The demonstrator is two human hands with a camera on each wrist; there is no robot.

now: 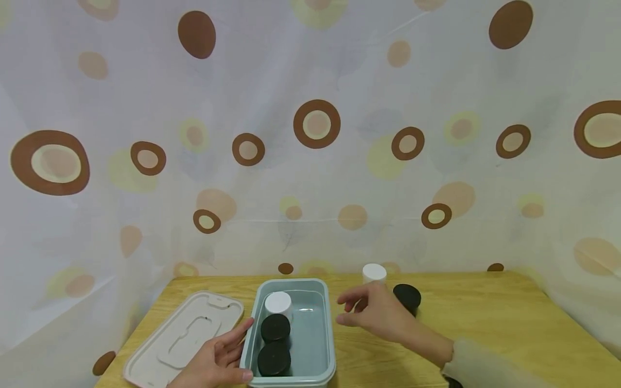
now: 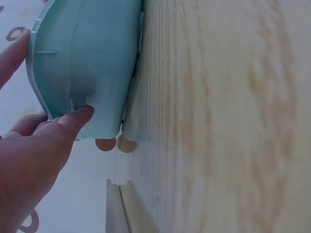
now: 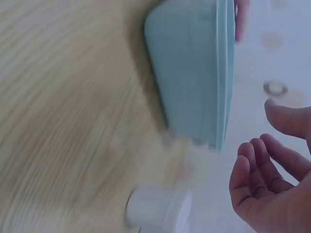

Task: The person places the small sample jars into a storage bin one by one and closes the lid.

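Figure: jars being gathered into a tub, seen from the head camera with both wrist views. I steady the pale green tub [image 1: 328, 345] with the left hand [image 1: 215, 362], whose fingers lie along the tub's left wall with the thumb at its near corner; the left wrist view shows the fingertips [image 2: 80, 114] pressed against the outer wall, so this hand grips the tub's edge loosely and does not lift it. The right hand [image 1: 373, 312] hovers just right of the tub, fingers relaxed and slightly spread, holding nothing.

Inside the tub, along its left side, stand three jars in a row: a white-lidded jar [image 1: 278, 303] farthest, a black-lidded jar [image 1: 275, 327] in the middle and a second black-lidded jar [image 1: 274, 360] nearest. Outside it, beyond the right hand, stand a loose white jar [image 1: 374, 273] and a loose black jar [image 1: 407, 296], near each other.

I judge the step in hand to be the reach for the next jar. The next move calls for carrying the right hand to the far right, closing round one loose jar, and setting it upright in the free right half of the tub.

The tub's beige lid [image 1: 184, 337] lies flat to the left, touching the left hand. The worktop [image 1: 509, 334] is light wood grain. A pale curtain [image 1: 310, 134] printed with brown and yellow rings hangs behind and on both sides.
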